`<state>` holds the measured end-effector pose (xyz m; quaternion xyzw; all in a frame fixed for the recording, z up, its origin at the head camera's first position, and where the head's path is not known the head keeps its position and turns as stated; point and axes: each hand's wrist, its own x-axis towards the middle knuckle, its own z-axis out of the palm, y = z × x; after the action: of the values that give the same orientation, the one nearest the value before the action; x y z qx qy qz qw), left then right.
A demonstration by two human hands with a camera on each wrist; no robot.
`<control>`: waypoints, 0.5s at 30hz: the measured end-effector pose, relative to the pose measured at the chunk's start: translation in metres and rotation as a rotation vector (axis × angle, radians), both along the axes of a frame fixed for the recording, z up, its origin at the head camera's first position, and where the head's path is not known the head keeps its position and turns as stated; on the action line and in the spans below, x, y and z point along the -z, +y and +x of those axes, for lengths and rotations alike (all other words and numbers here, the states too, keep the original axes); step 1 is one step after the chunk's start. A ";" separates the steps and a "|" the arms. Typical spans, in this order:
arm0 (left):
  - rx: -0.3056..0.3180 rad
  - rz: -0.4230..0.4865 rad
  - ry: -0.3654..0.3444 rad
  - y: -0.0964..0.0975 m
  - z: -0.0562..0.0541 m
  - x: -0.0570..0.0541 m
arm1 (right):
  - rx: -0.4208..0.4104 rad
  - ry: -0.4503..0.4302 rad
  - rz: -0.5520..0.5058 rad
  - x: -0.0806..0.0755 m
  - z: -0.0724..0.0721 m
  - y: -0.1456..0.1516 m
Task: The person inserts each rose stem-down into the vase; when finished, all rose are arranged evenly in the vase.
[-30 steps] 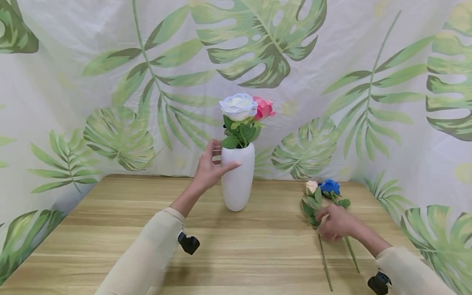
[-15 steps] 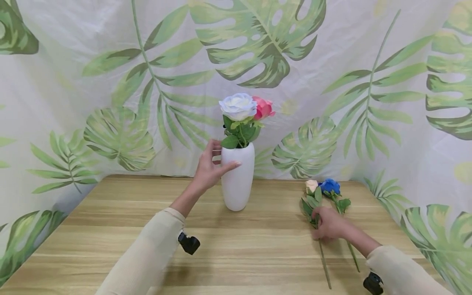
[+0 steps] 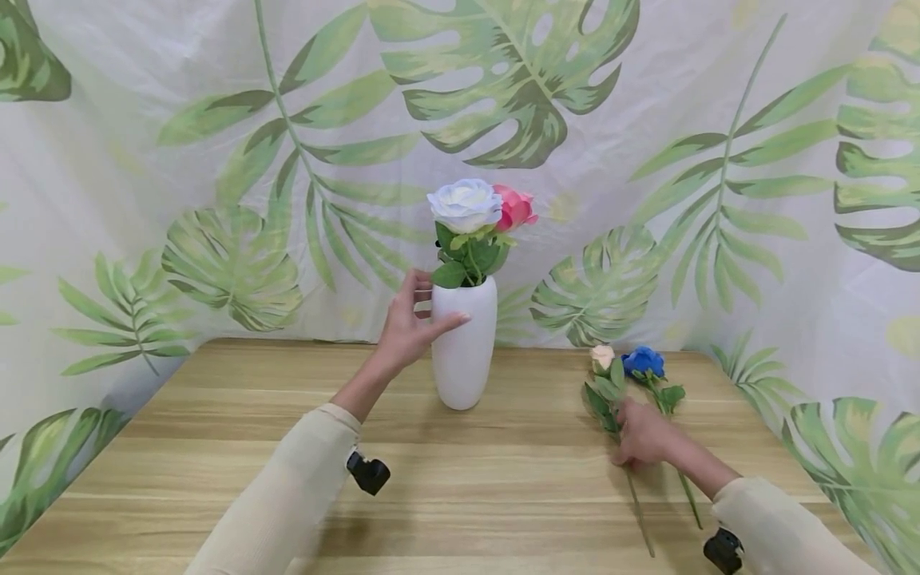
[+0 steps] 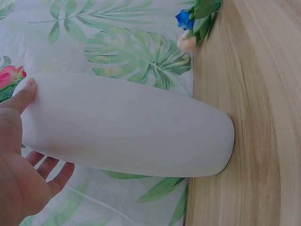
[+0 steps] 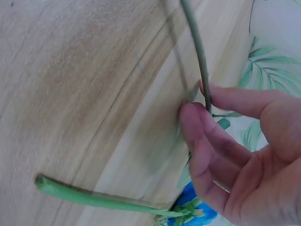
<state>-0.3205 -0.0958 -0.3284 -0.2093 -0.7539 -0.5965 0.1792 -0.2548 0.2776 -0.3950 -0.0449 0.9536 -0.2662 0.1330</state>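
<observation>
A white vase [image 3: 465,351] stands upright on the table, holding a white rose [image 3: 465,206] and a pink rose [image 3: 514,208]. My left hand [image 3: 411,326] grips the vase near its top, thumb across the front and fingers round the far left side. At the right, my right hand [image 3: 644,434] pinches the stem [image 5: 200,56] of a peach rose [image 3: 602,357] between thumb and fingers. Just right of it a blue rose [image 3: 644,362] lies on the table; its green stem [image 5: 99,200] runs below my fingers in the right wrist view.
The wooden table [image 3: 287,471] reaches back to a hanging cloth [image 3: 345,160] with a green leaf print, close behind the vase. Both sleeves carry small black wrist cameras [image 3: 368,473].
My right hand has closed on the peach rose's stem, and the flower head has shifted slightly left and up. The left hand and the vase stay where they were.
</observation>
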 end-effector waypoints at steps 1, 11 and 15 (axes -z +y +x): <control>0.000 0.000 0.001 0.000 0.000 0.000 | 0.005 0.004 -0.012 0.000 0.000 0.001; -0.012 0.005 -0.008 0.000 0.001 -0.002 | -0.039 -0.067 -0.297 -0.005 0.003 0.001; -0.010 0.010 -0.016 0.000 0.001 -0.001 | -0.046 -0.079 -0.364 -0.007 0.003 -0.004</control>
<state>-0.3193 -0.0958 -0.3272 -0.1998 -0.7532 -0.6011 0.1774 -0.2521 0.2740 -0.3876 -0.0796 0.8824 -0.4329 0.1662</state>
